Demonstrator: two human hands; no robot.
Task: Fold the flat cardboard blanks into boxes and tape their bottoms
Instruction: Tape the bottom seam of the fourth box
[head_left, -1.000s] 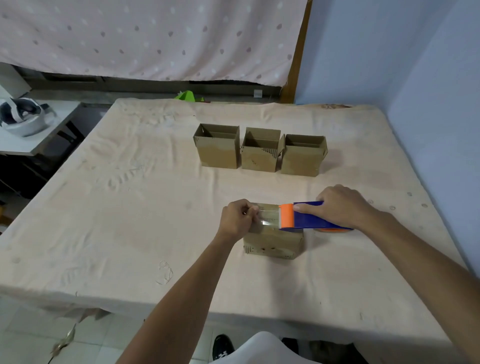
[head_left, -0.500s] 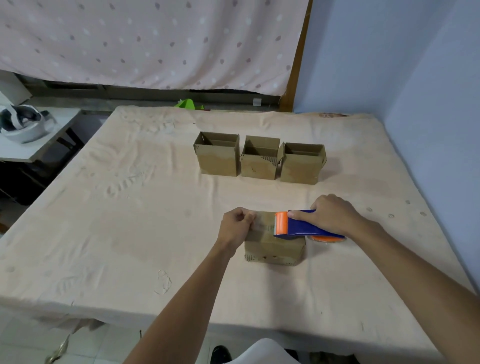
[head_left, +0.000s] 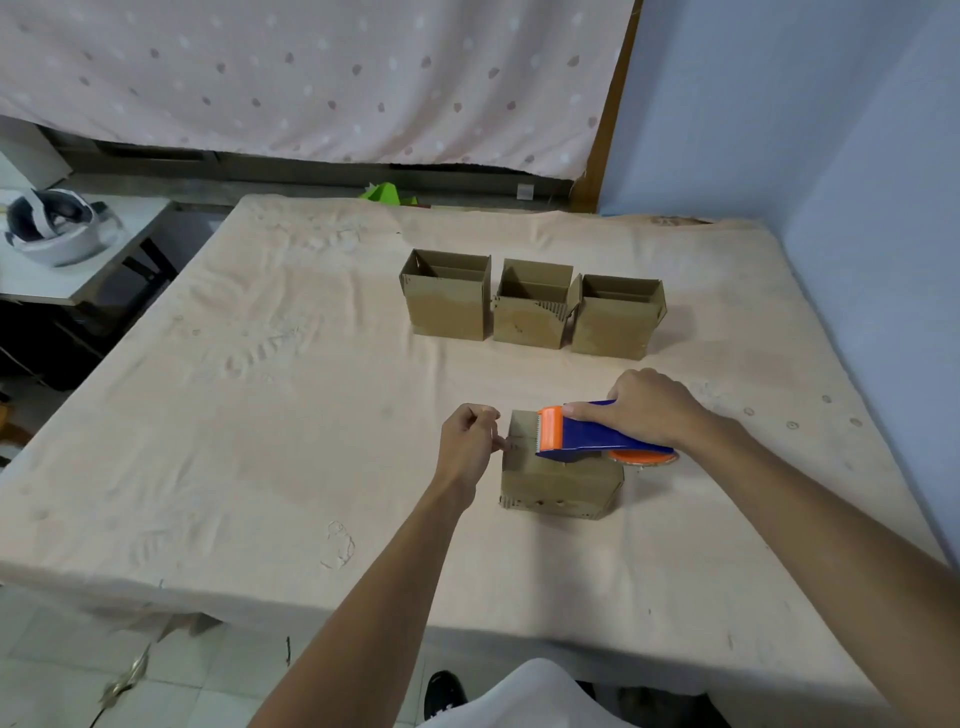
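Cardboard box (head_left: 558, 483) | corrugated, rectangular | right hand (head_left: 649, 410) grips blue-orange tape dispenser (head_left: 587, 441)

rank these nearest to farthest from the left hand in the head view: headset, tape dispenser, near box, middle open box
From the left hand:
1. near box, at its fingertips.
2. tape dispenser, on that box, to the right.
3. middle open box, farther back.
4. headset, side table, far left.

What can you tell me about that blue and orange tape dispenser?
The tape dispenser has a blue body, an orange toothed head at its left end and an orange roll hub at its right; it looks plastic. It lies nearly level atop the near box, gripped from above by the right hand.
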